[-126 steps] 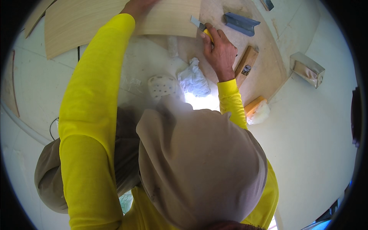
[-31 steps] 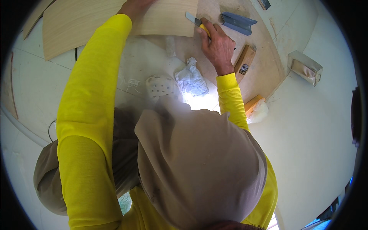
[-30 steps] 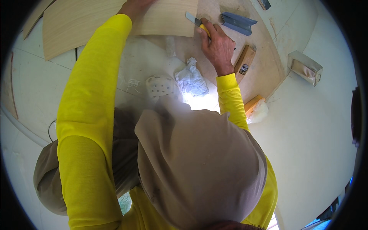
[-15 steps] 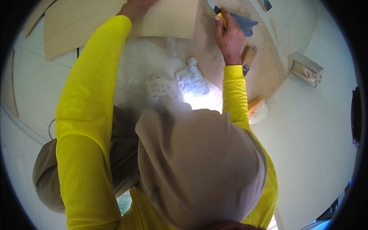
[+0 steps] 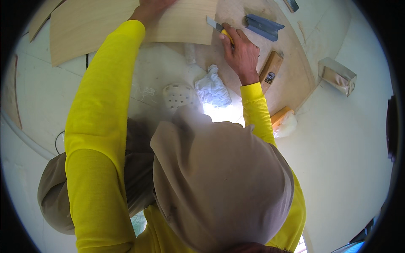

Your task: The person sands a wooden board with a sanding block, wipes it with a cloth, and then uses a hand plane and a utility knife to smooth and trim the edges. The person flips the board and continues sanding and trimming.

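Observation:
My right hand (image 5: pixel 242 55) is closed around a yellow utility knife (image 5: pixel 228 38), its blade out and pointing up and left. The blade tip lies over the right edge of a thin pale wood sheet (image 5: pixel 93 36); whether it touches cannot be told. At the top edge, my left hand (image 5: pixel 154 7) rests on or just above this sheet, its fingers beyond the picture. Right of the knife, a blue-grey folded strip (image 5: pixel 263 28) lies on a brown board (image 5: pixel 291 80). A wooden block like a hand plane (image 5: pixel 271 67) sits beside my right wrist.
A crumpled whitish bag or cloth (image 5: pixel 213 87) lies near my white perforated clog (image 5: pixel 179 97). An orange-brown block with clear plastic (image 5: pixel 283 121) is by my right forearm. A rectangular metal tin (image 5: pixel 336 75) stands farther right. Another wood sheet (image 5: pixel 42 19) lies far left.
My right hand has moved left with the knife, bringing the blade from beside the blue-grey strip to the wood sheet's right edge. My left hand has barely moved.

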{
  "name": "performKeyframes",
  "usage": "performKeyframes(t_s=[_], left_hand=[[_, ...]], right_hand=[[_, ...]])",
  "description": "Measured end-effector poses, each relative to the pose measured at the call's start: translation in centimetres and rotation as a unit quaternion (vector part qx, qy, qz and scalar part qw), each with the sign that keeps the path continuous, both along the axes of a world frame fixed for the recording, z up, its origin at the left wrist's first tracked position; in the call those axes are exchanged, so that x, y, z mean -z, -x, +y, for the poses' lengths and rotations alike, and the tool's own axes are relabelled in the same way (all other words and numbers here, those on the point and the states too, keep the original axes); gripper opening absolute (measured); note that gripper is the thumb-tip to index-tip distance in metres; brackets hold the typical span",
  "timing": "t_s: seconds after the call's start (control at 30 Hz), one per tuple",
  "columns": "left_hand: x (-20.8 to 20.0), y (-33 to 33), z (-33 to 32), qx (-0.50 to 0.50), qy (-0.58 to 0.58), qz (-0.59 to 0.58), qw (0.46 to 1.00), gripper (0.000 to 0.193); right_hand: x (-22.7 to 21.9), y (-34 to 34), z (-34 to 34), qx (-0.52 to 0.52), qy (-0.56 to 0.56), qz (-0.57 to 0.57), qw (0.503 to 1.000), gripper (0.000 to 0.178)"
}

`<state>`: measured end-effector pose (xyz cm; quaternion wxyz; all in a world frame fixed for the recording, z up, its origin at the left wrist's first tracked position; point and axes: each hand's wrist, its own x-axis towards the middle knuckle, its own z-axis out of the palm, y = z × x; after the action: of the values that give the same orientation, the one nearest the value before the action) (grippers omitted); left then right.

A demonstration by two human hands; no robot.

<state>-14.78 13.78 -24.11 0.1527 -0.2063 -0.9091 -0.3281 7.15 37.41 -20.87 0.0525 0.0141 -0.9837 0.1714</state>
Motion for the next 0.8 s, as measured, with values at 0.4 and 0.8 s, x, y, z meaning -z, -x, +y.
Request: performKeyframes(t_s=[0.4, 0.8], left_hand=[[-0.7, -0.1, -0.5, -0.005, 0.004, -0.021, 1.0, 0.051], [0.4, -5.1, 1.6, 0.072, 0.131, 0.038, 0.988, 0.065]], right_hand=[[0.3, 0.6, -0.1, -0.002, -0.001, 0.01, 1.0, 0.039], [0.1, 4.0, 3.1, 0.178, 0.246, 0.121, 0.945, 0.035]])
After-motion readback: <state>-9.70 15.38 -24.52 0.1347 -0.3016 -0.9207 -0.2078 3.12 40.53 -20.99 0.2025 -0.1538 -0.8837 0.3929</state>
